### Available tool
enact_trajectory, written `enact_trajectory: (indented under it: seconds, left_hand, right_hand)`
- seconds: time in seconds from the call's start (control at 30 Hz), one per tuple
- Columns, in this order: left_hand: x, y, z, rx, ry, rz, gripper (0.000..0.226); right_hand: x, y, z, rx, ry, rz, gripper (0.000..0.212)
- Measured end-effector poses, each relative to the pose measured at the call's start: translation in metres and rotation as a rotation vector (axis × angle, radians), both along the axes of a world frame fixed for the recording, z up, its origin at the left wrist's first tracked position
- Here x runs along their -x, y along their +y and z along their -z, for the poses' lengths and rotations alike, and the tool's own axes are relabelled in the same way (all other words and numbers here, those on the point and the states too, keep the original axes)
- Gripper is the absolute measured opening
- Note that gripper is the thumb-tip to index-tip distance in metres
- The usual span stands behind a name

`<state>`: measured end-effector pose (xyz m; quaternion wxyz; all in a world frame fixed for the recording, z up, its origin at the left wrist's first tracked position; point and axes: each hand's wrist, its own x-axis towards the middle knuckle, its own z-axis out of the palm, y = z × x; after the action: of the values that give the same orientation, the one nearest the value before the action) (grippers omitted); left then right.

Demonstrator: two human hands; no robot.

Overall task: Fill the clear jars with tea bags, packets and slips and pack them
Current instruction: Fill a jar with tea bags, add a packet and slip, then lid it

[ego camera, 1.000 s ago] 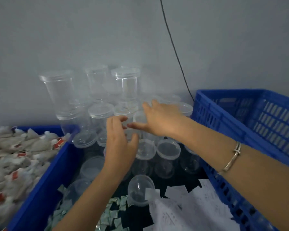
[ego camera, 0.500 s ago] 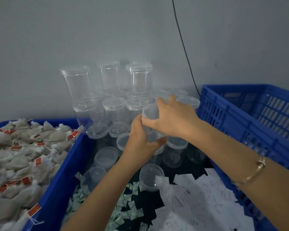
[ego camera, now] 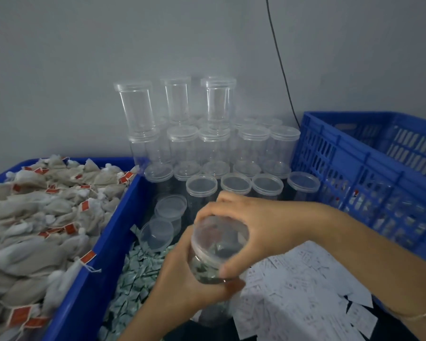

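I hold one clear jar low at the centre, above the packets and slips. My left hand grips its body from below. My right hand curls over its lidded top. Stacks of empty clear jars stand against the wall behind. A blue bin on the left is heaped with tea bags bearing red tags. Small green packets lie below the jar on the left, and white paper slips on the right.
A blue slotted crate stands at the right, holding some items seen through its wall. Loose clear lids lie in front of the jar stacks. A black cable runs down the grey wall.
Both hands took a jar from the stack and drew it back toward me, low over the packets and slips. The view tilted down and nearer.
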<state>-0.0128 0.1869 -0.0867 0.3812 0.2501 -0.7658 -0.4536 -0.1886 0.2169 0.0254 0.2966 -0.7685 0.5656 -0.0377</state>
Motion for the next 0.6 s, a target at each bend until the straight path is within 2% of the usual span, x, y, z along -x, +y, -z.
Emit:
enact_trajectory:
  seconds: [0.13,0.23,0.37,0.47,0.5,0.6]
  left_hand:
    - [-0.01,0.016,0.006,0.038,-0.075,-0.01,0.075]
    - [-0.015,0.023,0.015,0.024,-0.035,-0.065,0.076]
    - [-0.014,0.031,0.035,-0.022,-0.054,-0.094,0.066]
    - [-0.02,0.038,0.048,0.046,-0.095,-0.072,0.085]
    - [-0.021,0.041,0.05,0.051,-0.102,-0.071,0.091]
    - [-0.019,0.045,0.057,0.094,-0.096,-0.081,0.098]
  right_hand:
    - [-0.006,0.014,0.002,-0.134,-0.014,-0.186,0.088]
    - [-0.019,0.025,0.015,-0.174,0.058,-0.084,0.102]
    - [-0.038,0.035,0.037,-0.062,0.326,0.118,0.092]
    - [-0.042,0.041,0.04,-0.062,0.288,0.055,0.068]
    - [-0.04,0.043,0.038,-0.076,0.253,0.011,0.067]
    - [-0.036,0.047,0.036,-0.123,0.18,-0.092,0.089]
